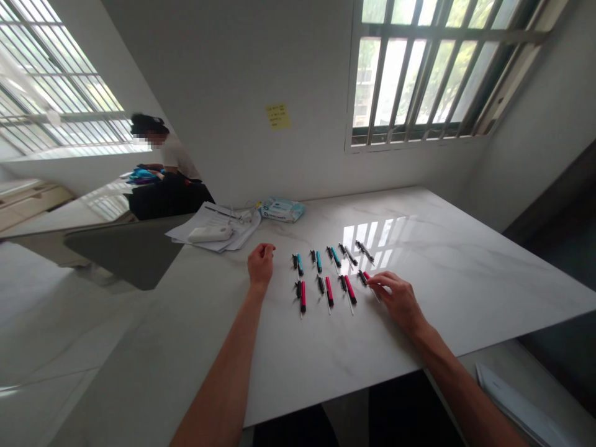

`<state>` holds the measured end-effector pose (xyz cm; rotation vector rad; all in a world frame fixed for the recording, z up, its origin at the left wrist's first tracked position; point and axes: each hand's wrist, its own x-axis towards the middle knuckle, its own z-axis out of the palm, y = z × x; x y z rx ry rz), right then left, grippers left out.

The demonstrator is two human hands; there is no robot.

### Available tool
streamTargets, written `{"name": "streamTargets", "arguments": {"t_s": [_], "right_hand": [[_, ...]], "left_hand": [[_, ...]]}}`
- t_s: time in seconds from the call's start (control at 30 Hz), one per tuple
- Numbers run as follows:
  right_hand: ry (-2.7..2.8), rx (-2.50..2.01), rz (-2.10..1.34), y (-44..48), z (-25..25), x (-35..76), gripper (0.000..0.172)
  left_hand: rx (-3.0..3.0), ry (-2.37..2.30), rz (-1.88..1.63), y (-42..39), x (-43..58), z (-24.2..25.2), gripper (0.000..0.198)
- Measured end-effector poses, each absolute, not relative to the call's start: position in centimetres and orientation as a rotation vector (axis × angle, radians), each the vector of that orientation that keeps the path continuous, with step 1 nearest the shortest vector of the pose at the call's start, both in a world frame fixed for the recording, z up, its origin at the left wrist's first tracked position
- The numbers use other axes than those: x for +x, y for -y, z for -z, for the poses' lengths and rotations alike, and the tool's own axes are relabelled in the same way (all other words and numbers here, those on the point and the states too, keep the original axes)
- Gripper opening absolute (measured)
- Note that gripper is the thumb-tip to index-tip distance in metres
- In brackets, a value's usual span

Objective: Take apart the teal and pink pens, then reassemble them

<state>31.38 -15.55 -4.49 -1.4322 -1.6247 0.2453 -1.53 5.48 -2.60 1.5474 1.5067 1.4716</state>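
Two rows of taken-apart pens lie on the white marbled table. In the near row are red pen barrels, each beside a black clip part, with thin pale refills among them. Teal pen barrels and grey pen pieces make up the far row. My right hand pinches the rightmost red pen barrel near the table surface, its fingers partly covering it. Left of the rows, my left hand rests curled in a loose fist, with nothing visible in it.
Behind my left hand are papers with a white device on them, and a wipes pack by the wall. A yellow note is stuck above. A person sits at another table at left.
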Motion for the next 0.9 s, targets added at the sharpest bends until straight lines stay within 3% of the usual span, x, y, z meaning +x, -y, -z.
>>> {"name": "streamTargets", "arguments": {"t_s": [0.7, 0.9], "right_hand": [[1.737, -1.469, -0.232, 15.4, 4.6, 31.3, 0.020], [1.694, -1.418, -0.143, 15.7, 3.1, 30.5, 0.017]], "left_hand": [[1.645, -1.540, -1.398, -4.9, -1.0, 2.3, 0.026], [1.944, -1.561, -1.173, -4.6, -1.4, 1.6, 0.027]]}}
